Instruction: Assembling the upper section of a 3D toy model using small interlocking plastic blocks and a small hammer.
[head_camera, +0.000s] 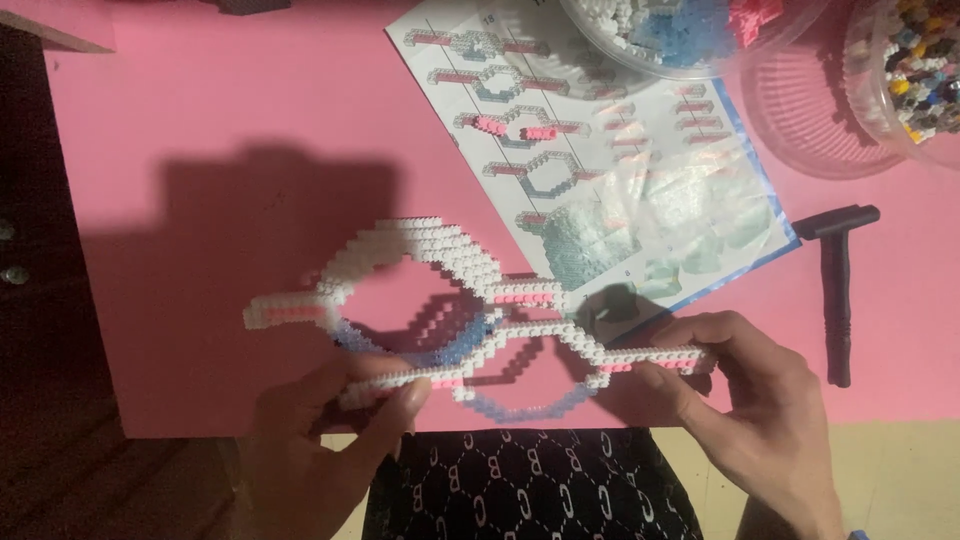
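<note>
While the left hand (330, 420) pinched the lower-left bar of the white, pink and blue brick lattice (470, 300) between thumb and fingers, the piece stretched lengthwise from left to right just above the pink surface (200, 120). The right hand (760, 400) gripped the lattice's far right bar, fingers curled over it, with the instruction sheet (620, 170) behind and a black tool (838, 290) lying further right.

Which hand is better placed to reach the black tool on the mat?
Right. The right hand grips the brick frame at its right end, close to the black tool; the left hand holds the far left end.
</note>
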